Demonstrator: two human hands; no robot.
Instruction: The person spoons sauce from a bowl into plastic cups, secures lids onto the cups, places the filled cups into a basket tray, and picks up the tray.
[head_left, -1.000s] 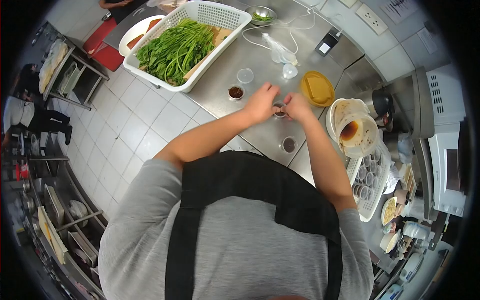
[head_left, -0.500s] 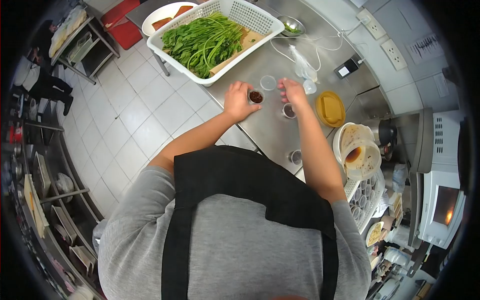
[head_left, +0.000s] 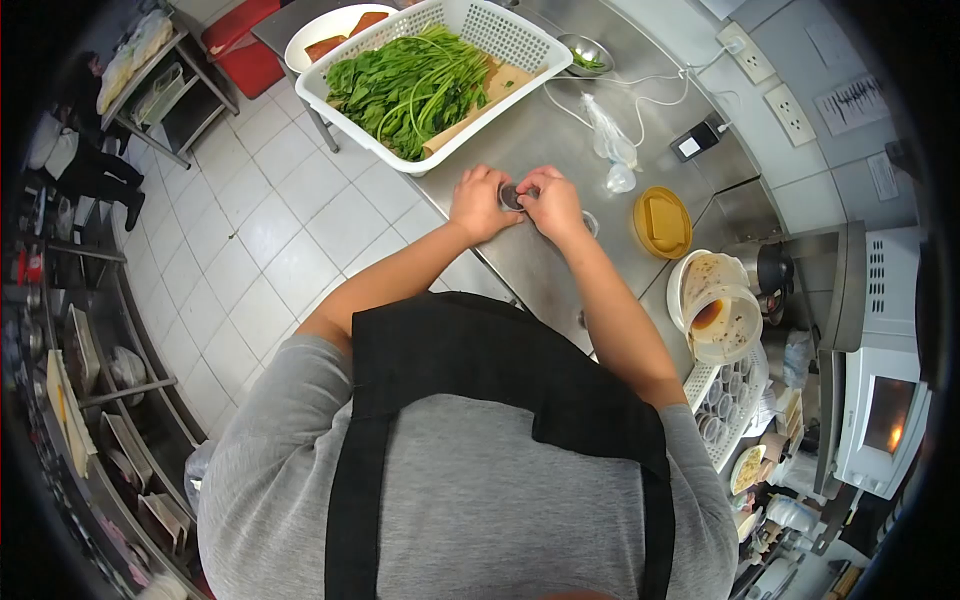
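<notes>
My left hand (head_left: 482,203) is closed around the side of a small clear sauce cup (head_left: 511,197) with dark contents, standing on the steel counter near its edge. My right hand (head_left: 552,203) has its fingers pinched at the cup's rim, on a clear lid that now lies over the cup; the fingers partly hide it. A second small cup (head_left: 591,223) shows just past my right wrist, mostly covered. Farther down, a sliver of another cup (head_left: 583,318) peeks out beside my right forearm.
A white perforated basket (head_left: 345,128) of leafy greens stands beyond my hands. To the right are a plastic bag (head_left: 609,135), a yellow container (head_left: 662,222), a tub with brown liquid (head_left: 724,325) and a crate of small cups (head_left: 742,421). Another person (head_left: 90,165) stands far left.
My right hand has moved left to the sauce cup. The round lid that lay on the counter has left its spot and is over the cup. My left hand has stayed around the cup.
</notes>
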